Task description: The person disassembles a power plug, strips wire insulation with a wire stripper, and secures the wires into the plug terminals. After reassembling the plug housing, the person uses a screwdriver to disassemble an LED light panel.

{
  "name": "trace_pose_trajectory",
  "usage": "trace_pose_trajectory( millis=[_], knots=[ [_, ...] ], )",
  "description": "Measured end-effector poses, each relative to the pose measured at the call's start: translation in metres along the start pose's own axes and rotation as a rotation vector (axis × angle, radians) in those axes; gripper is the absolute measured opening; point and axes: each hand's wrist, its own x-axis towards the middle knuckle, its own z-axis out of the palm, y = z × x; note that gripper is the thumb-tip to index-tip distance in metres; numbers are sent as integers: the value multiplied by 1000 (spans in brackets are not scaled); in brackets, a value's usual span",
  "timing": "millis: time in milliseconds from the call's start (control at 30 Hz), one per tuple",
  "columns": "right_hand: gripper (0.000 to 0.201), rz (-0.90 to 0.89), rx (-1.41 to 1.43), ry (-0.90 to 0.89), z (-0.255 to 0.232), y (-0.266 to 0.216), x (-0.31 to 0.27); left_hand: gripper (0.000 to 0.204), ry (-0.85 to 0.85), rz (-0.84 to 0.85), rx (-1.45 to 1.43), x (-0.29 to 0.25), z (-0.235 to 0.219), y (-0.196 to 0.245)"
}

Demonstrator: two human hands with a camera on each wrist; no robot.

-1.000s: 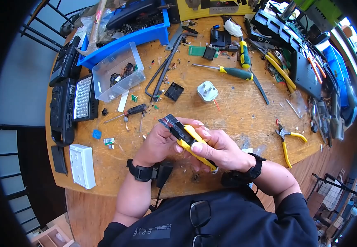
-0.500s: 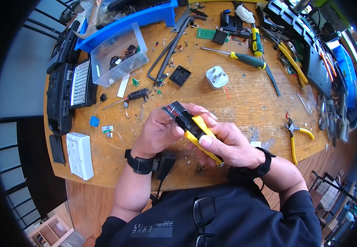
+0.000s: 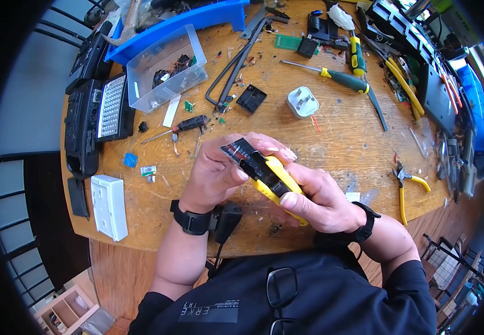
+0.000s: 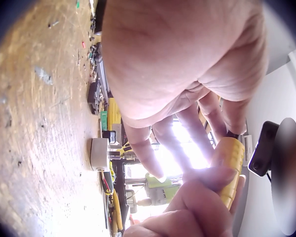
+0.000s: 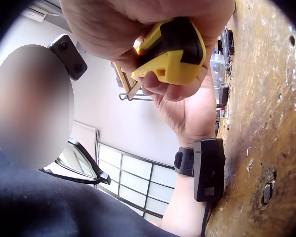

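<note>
Little has shifted: both hands (image 3: 264, 181) still grip the yellow-handled tool (image 3: 272, 181); no legible label.

Both forearms reach forward from the near edge and meet. The left hand (image 3: 217, 176) has its fingers curled in a pinching grip; the right hand (image 3: 314, 198) is wrapped closed, thumb on top, touching the left.

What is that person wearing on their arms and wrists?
Both forearms are bare. The left hand has a black strap round its wrist with a small black box clipped on, and a thin black cable hangs from it. The right hand has a black wrist strap too. Black sleeves cover the upper arms, and the top carries white lettering.
</note>
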Motion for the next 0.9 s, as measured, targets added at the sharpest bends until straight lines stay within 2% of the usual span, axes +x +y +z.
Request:
trace_pose_trajectory(
  millis=[200, 267, 300, 500, 567, 633, 700, 767, 900],
  knots=[
    [29, 31, -32, -14, 0, -1, 0, 36, -32, 54, 48, 1, -2, -1],
    [29, 105, 152, -40, 1, -1, 0, 35, -17, 39, 46, 1, -1, -1],
    [29, 105, 152, -41, 2, 0, -1, 35, -17, 39, 47, 1, 0, -1],
    [32, 171, 408, -72, 3, -1, 1, 41, 168, 58, -13, -2, 6, 5],
    [32, 200, 423, -60, 3, -1, 3, 45, 328, 48, 108, -1, 15, 16],
    [31, 190, 377, -28, 4, -2, 4, 44, 356, 70, 202, 0, 18, 20],
    [30, 178, 332, 4, 4, -3, 5, 34, 392, 137, 275, -1, 18, 22],
    [28, 216, 192, 36, 3, -5, 5, 31, 413, 124, 288, -1, 19, 23],
    [28, 184, 80, 87, 3, -4, 5, 30, 449, 107, 292, -1, 20, 24]
  ],
)
